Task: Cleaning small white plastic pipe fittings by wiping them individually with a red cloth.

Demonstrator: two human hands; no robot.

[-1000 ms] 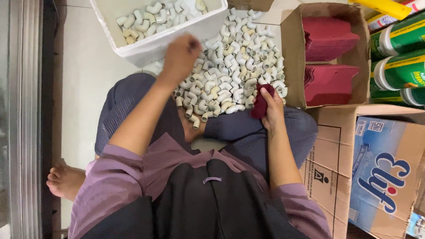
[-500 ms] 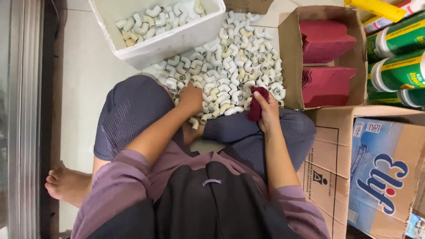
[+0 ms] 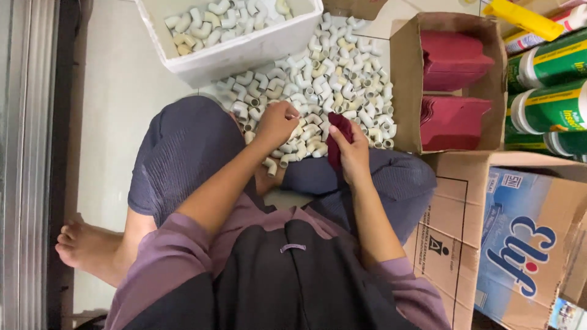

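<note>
I sit cross-legged on the floor with a heap of small white pipe elbows (image 3: pixel 330 79) spread in front of my knees. My left hand (image 3: pixel 276 122) is closed over the near edge of the heap, fingers curled on one or two elbows. My right hand (image 3: pixel 353 150) holds a dark red pouch (image 3: pixel 338 137) upright, just right of the left hand and close above the heap. The two hands are almost touching.
A white foam box (image 3: pixel 244 52) with more elbows stands beyond the heap. An open cardboard box (image 3: pixel 406 79) of dark red pouches is at the right, green cans (image 3: pixel 550 85) behind it, printed cartons (image 3: pixel 520 244) at my right side. A metal door track (image 3: pixel 27 165) runs along the left.
My left hand has come back from the far side of the heap to its near edge, beside the pouch. My right hand with the pouch has barely moved.
</note>
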